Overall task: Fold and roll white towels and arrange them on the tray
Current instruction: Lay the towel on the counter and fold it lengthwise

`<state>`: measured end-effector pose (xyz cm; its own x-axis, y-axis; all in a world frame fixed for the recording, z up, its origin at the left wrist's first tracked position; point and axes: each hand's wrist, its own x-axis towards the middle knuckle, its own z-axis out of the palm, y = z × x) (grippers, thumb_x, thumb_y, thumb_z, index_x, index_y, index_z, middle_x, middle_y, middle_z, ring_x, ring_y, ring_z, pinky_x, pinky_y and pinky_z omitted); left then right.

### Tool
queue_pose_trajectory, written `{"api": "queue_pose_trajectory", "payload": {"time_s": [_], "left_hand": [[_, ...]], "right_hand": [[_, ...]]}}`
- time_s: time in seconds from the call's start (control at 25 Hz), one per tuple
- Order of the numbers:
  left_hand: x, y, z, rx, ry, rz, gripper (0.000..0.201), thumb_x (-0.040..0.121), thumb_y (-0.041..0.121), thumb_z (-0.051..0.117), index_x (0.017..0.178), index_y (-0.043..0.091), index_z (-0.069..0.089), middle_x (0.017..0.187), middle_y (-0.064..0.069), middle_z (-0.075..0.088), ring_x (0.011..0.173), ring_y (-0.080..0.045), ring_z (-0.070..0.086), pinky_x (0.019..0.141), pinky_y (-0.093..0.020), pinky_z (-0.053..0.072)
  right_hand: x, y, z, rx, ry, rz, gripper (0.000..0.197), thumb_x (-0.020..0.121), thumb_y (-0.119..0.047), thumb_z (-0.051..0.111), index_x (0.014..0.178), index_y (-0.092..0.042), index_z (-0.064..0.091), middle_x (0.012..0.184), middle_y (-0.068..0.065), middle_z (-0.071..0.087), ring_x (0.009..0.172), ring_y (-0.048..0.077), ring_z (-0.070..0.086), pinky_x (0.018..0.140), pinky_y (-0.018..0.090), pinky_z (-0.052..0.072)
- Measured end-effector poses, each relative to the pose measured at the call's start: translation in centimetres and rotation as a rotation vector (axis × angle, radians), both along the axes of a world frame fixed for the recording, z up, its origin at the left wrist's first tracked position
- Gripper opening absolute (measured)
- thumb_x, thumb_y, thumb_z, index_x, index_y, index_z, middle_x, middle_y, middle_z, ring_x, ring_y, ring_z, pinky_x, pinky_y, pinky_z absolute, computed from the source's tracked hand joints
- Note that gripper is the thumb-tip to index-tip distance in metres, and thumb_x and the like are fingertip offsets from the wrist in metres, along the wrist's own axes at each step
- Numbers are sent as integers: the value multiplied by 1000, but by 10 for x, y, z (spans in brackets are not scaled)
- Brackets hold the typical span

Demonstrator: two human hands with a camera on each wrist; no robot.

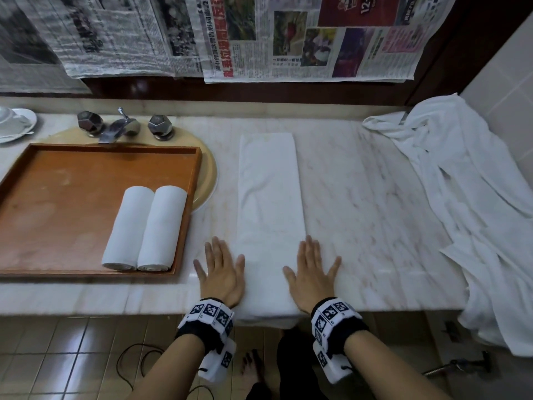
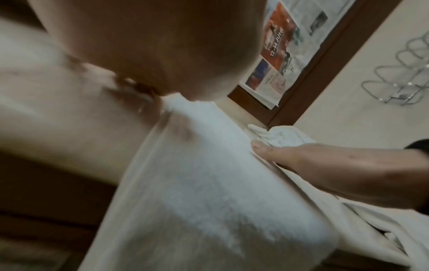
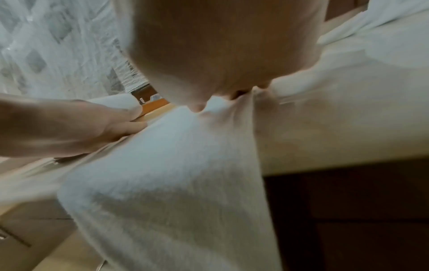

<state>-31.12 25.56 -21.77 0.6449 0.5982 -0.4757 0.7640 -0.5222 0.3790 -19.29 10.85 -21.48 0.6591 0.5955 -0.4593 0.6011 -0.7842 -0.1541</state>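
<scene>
Both hands (image 1: 222,269) (image 1: 311,272) flat, fingers spread, pressing folded towel (image 1: 269,197); newspaper (image 1: 288,39) behind.

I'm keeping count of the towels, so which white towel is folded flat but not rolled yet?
The long folded towel on the marble counter, with both hands flat at its near end. The two on the tray are rolled; the heap at right is crumpled.

Two rolled towels (image 1: 144,228) lie side by side on one wooden tray (image 1: 57,180). One folded towel (image 1: 269,192) lies flat on the surface (image 1: 360,197), with two hands, left (image 1: 220,271) and right (image 1: 311,274), at its near end. One heap of loose white cloth (image 1: 467,192) lies at the right. Far left: one faucet (image 1: 115,128), two handles (image 1: 160,125), one cup and saucer (image 1: 14,122).
</scene>
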Motion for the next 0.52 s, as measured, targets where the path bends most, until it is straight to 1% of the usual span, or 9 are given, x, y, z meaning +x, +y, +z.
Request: {"api": "queue_pose_trajectory", "payload": {"time_s": [0.12, 0.16, 0.24, 0.28, 0.32, 0.4, 0.44, 0.48, 0.52], "left_hand": [[24, -7, 2, -23, -92, -156, 61, 102, 46, 4, 151, 18, -20, 154, 2, -32, 143, -14, -28, 116, -46, -19], [31, -5, 2, -67, -93, -122, 61, 102, 45, 3, 151, 18, -20, 155, 3, -32, 144, -13, -27, 117, -47, -18], [43, 8, 3, -74, -55, 116, 62, 102, 45, 3, 151, 16, -19, 156, -1, -30, 144, -15, -27, 116, -49, -19], [49, 14, 3, -63, -34, 139, 62, 102, 45, 4, 151, 15, -18, 156, -2, -30, 144, -16, -27, 116, -48, -19], [54, 15, 5, -50, -57, 73, 61, 102, 45, 4, 151, 15, -18, 155, -1, -31, 144, -15, -27, 116, -47, -19], [68, 15, 4, -72, -120, -138, 59, 102, 45, 4, 152, 19, -17, 155, 4, -30, 144, -12, -25, 117, -44, -18], [75, 19, 3, -112, -130, -153, 59, 102, 44, 4, 152, 20, -16, 155, 5, -29, 145, -11, -24, 117, -44, -18], [82, 25, 3, -125, -123, -79, 60, 102, 44, 4, 152, 18, -15, 155, 5, -29, 145, -11, -23, 117, -44, -17], [88, 32, 3, -108, -104, 33, 61, 102, 45, 5, 153, 16, -14, 155, 3, -29, 146, -13, -22, 117, -44, -17]], "right_hand": [[9, 12, 1, 55, 22, 211, 71, 100, -56, 14, 146, -17, -24, 155, -5, -32, 140, 14, -34, 106, 62, -25], [15, 14, -2, 57, 52, 245, 70, 100, -55, 14, 148, -19, -23, 157, -6, -30, 140, 13, -33, 109, 62, -21], [37, 22, -1, 39, 67, 26, 70, 100, -53, 14, 148, -18, -24, 153, -6, -35, 142, 13, -30, 109, 65, -18], [46, 26, 0, 17, 62, -65, 70, 100, -54, 13, 145, -17, -27, 149, -7, -37, 143, 14, -29, 107, 65, -19], [49, 31, 1, 14, 47, -46, 70, 100, -55, 11, 144, -17, -27, 147, -8, -38, 142, 15, -30, 107, 65, -21], [48, 40, 2, 74, 57, 169, 67, 100, -55, 9, 148, -21, -23, 149, -9, -37, 142, 13, -30, 110, 65, -16], [50, 43, -1, 82, 91, 245, 66, 100, -54, 9, 150, -22, -20, 150, -10, -36, 142, 12, -30, 112, 64, -12], [56, 46, -2, 74, 117, 207, 66, 101, -52, 11, 151, -20, -19, 152, -9, -35, 143, 12, -29, 113, 64, -10], [64, 49, -3, 58, 99, 84, 67, 101, -51, 12, 150, -18, -20, 153, -7, -34, 143, 12, -28, 112, 65, -13]]}}
